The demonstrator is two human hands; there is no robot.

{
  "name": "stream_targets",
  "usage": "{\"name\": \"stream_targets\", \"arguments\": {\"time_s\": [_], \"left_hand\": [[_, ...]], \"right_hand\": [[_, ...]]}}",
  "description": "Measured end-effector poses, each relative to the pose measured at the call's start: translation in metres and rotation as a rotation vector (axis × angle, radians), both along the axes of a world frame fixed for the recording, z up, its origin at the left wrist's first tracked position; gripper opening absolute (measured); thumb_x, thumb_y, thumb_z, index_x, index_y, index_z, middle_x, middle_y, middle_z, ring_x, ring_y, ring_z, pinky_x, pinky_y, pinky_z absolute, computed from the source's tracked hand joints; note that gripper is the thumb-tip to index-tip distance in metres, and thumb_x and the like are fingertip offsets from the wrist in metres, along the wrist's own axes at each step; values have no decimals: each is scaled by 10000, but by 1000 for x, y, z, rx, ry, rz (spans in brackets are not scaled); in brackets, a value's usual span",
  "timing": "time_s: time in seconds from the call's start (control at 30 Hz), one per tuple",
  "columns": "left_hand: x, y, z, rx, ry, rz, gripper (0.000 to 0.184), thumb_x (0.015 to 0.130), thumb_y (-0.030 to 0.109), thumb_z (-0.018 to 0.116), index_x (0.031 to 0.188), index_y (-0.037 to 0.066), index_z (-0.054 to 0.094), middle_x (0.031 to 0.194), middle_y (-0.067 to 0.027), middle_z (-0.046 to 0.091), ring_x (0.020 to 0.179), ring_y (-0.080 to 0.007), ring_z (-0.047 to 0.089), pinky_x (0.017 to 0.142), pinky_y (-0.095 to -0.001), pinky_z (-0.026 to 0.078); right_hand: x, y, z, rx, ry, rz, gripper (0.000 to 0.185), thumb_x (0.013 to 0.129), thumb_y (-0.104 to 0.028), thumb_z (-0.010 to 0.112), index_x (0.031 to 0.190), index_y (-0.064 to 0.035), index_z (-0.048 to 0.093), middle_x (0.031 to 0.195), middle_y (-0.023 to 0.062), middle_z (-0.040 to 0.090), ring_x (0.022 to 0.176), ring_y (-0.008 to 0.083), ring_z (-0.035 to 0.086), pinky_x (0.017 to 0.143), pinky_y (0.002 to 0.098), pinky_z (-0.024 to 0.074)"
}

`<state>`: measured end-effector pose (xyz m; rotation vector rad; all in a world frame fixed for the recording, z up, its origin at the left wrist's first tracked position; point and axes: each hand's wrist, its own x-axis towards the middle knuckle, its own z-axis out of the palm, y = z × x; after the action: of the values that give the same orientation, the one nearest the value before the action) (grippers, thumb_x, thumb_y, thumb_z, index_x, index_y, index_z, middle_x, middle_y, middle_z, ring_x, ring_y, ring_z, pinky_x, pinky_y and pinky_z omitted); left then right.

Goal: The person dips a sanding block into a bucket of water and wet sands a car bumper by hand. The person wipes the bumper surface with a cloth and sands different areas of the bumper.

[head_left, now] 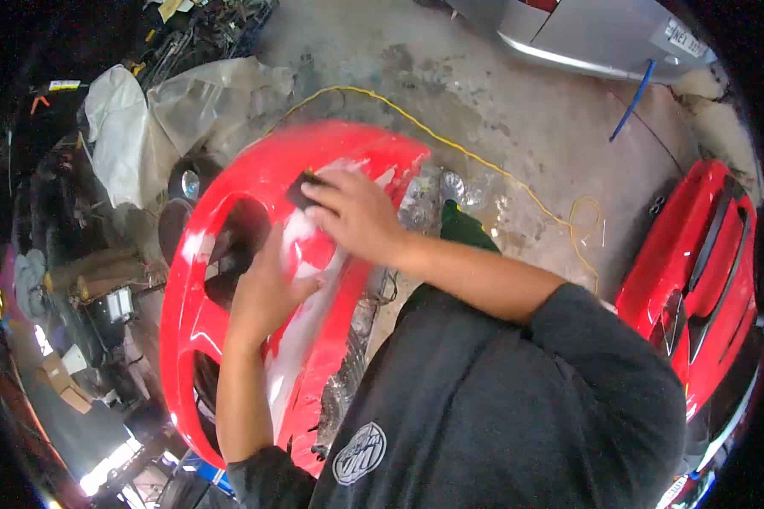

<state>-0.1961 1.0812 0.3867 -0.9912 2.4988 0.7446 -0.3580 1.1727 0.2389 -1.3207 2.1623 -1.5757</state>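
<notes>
A red car bumper stretches out in front of my body, with white sanded or filler patches along its middle. My right hand is closed on a small black sanding block, pressed to the bumper's upper surface. Lower and to the left, my left hand lies on the bumper beside a white patch, its thumb apart from the fingers. Some of its fingertips are hard to make out. Openings in the bumper show left of that hand.
A yellow cable runs over the concrete floor. Another red bumper stands at the right, and a silver car part at the top right. Plastic sheeting and assorted clutter lie to the left. A blue hose hangs near the silver part.
</notes>
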Motion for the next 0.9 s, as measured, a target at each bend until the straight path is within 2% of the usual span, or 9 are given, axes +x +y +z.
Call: {"name": "stream_targets", "arguments": {"time_s": [0.1,0.2,0.27,0.33,0.43,0.6,0.67,0.77,0.9], "left_hand": [[2,0,-1,-51,8,1,1054,764,381,875,1608,57,333,1485,-313,529,1347,-454,555,1108,-475,460],[-1,-1,0,-63,-58,22,1040,769,385,872,1606,72,339,1479,-321,530,1344,-455,557,1101,-476,465],[-12,0,3,-42,-12,27,1054,751,365,883,1602,47,348,1439,-312,572,1335,-433,578,1106,-459,461],[-6,6,9,-25,-30,23,1059,742,355,889,1599,35,356,1420,-305,593,1329,-420,589,1108,-450,460],[-8,8,9,-49,15,29,1054,736,350,892,1596,41,367,1420,-303,595,1327,-418,591,1108,-449,459],[-8,6,1,-82,-14,8,1051,732,326,899,1582,2,373,1420,-302,596,1331,-406,593,1120,-440,451],[-3,5,3,-93,-16,-5,1048,732,322,903,1575,-13,378,1418,-303,598,1332,-402,595,1124,-438,449],[-2,5,0,-116,-9,-16,1047,732,327,907,1569,-24,386,1420,-307,596,1333,-399,596,1124,-436,449],[-4,3,1,-131,-39,-43,1060,750,381,888,1590,17,354,1418,-318,584,1300,-441,600,1089,-465,473]], "right_hand": [[-44,-14,-24,199,-217,-11,397,955,-357,662,1276,-133,727,1251,153,685,1192,373,624,1019,486,501],[-42,-14,-46,137,-36,-191,311,959,-313,629,1153,-95,736,1029,165,694,989,401,663,841,523,548],[-3,16,-1,27,-16,46,393,973,-327,652,1286,-100,722,1309,164,665,1236,365,602,1087,499,452],[-2,35,6,-39,-29,157,397,972,-309,663,1304,-96,713,1368,158,649,1268,361,589,1114,499,435],[-35,17,-59,114,-157,-157,361,923,-290,696,1233,-113,747,1256,146,670,1149,367,635,992,485,505],[14,49,1,-7,-66,0,333,923,-298,707,1198,-117,756,1292,127,662,1120,383,635,977,504,510],[-2,45,-32,-90,89,-109,321,926,-271,701,1199,-109,750,1262,132,667,1101,392,637,960,501,519],[-38,30,-91,133,-274,-286,330,947,-249,675,1218,-68,725,1230,171,676,1110,407,632,984,513,503],[2,51,-39,-23,-115,-237,380,956,-314,666,1224,-50,723,1169,208,694,1080,402,650,986,491,505]]}}
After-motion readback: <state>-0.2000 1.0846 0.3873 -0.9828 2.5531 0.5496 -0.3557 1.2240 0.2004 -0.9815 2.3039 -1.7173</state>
